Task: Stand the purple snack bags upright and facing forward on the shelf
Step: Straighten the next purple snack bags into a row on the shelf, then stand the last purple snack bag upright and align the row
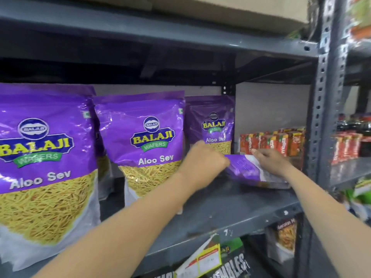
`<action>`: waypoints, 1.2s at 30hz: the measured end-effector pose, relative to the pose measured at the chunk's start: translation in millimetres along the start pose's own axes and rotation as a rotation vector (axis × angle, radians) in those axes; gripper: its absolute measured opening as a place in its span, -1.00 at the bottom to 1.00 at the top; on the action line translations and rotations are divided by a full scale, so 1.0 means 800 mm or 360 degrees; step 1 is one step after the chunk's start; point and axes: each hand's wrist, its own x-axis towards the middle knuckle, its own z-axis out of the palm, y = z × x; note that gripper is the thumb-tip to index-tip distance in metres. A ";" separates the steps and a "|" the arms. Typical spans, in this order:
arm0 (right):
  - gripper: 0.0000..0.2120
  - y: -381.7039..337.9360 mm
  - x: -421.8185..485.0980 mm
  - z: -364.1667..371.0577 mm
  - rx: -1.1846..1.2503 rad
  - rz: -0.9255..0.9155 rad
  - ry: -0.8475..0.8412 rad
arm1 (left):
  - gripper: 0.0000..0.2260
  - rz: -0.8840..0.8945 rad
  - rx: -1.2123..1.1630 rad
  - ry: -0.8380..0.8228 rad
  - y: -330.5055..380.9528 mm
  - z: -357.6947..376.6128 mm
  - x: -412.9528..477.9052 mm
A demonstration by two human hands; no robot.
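Your two hands met on the one Aloo Sev bag point(247, 171) that lay flat on the grey shelf point(230, 205), right of the frame's centre, back side up and well apart from nothing but the red packets point(273, 142) behind it. Its long axis ran from centre toward the lower right, so it needed tipping up onto one short end. Your right hand point(271, 162) rested on top of it, fingers spread and curled over its far edge. Your left hand point(206, 159) sat at its left end, loosely closed; whether it gripped the bag I cannot tell. Three purple bags stood upright and forward-facing at left, the nearest point(213, 125) just behind your left hand.
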 end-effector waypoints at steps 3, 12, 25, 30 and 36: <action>-0.58 -0.004 -0.008 0.002 0.0228 0.0082 0.0220 | -0.77 -0.0196 0.0063 0.0233 -0.016 -0.012 0.027; -0.57 -0.017 -0.064 0.016 0.0398 0.0293 0.0536 | -0.59 -0.0593 0.0051 0.0610 -0.069 -0.042 0.087; -0.36 0.032 -0.024 0.021 0.1588 0.0318 -0.0200 | -0.45 -0.1662 -0.2078 0.0788 0.083 0.029 0.061; -0.62 0.027 0.003 0.010 0.1398 0.0297 -0.0183 | -0.64 -0.1621 -0.1991 0.0409 0.089 0.062 0.042; -0.67 0.025 -0.008 0.018 0.1531 0.0216 -0.0109 | -0.65 -0.1606 -0.1923 0.0519 0.071 0.074 0.033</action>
